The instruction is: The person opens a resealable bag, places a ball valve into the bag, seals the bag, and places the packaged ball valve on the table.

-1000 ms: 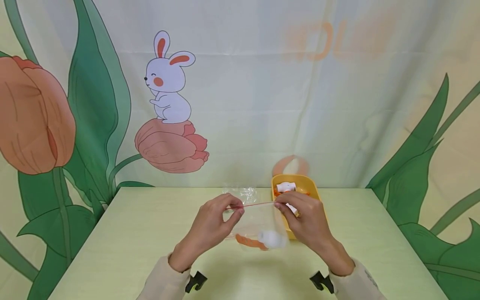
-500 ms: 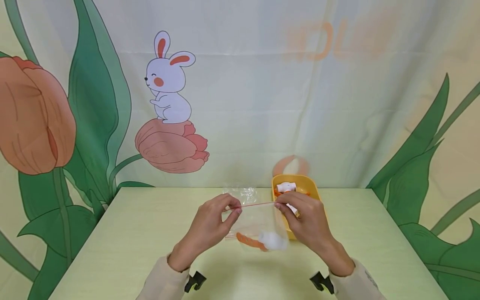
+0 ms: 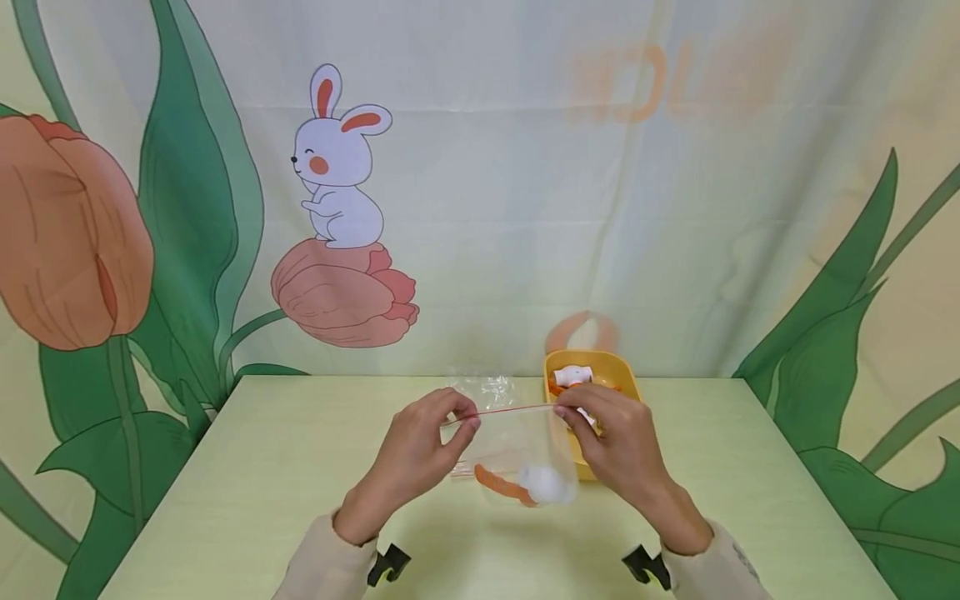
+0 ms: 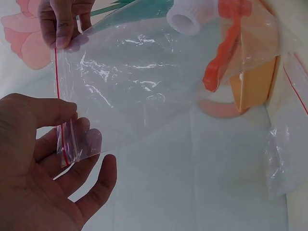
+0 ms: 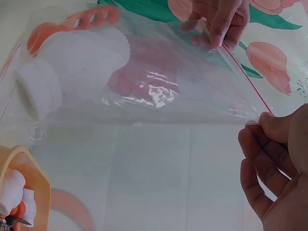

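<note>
A clear zip bag (image 3: 517,442) with a red line along its mouth hangs between my two hands. Inside, at its bottom, lies a white plastic ball valve (image 3: 543,483) with an orange lever handle (image 4: 221,60). My left hand (image 3: 427,442) pinches the left end of the bag's mouth between thumb and fingers. At the other end, my right hand (image 3: 618,429) grips the corner of the zip strip, thumb on top, as the right wrist view shows. Between the hands the red line is stretched straight.
Behind my right hand stands a yellow bin (image 3: 622,362) holding more white and orange valves. Clear plastic bags (image 3: 487,387) lie at the table's back edge, left of the bin. A printed curtain (image 3: 480,208) hangs right behind the table (image 3: 300,475).
My left hand has shifted slightly left and my right hand slightly right, so more of the red line shows between them. The valve in the bag has moved a little right and lower.
</note>
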The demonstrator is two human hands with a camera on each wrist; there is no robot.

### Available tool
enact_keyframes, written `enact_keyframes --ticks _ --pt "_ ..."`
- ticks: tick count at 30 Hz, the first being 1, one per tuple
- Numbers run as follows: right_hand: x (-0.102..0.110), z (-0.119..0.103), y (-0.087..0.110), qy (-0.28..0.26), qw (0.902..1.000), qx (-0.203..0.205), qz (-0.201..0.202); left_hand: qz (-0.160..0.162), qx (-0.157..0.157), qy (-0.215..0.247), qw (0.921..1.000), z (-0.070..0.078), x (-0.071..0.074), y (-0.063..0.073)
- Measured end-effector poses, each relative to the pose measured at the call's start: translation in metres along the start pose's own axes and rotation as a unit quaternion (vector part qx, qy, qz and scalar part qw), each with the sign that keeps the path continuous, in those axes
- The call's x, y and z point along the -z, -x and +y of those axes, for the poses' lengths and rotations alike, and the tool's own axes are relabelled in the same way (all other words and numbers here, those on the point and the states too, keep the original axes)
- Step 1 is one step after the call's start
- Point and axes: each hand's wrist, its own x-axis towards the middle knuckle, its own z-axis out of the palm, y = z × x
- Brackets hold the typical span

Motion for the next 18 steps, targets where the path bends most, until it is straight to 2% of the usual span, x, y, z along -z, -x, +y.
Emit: enact_keyframes --ticks 6,15,18 --pt "0.0024 -0.0007 -0.0007 0.007 1.0 0.003 0.002 0.003 0.016 -0.006 0.9998 -0.0011 0.001 0.0012" --pt "0.0034 -0.0021 -0.0016 0.023 0.9997 0.006 0.007 0.004 0.003 -0.016 0.9999 -0.0023 0.0021 0.0017" --pt "0.0038 -0.0012 -0.0013 0.016 0.9998 0.005 0.008 0.006 0.009 -0.014 0.9998 -0.0038 0.0029 0.0019"
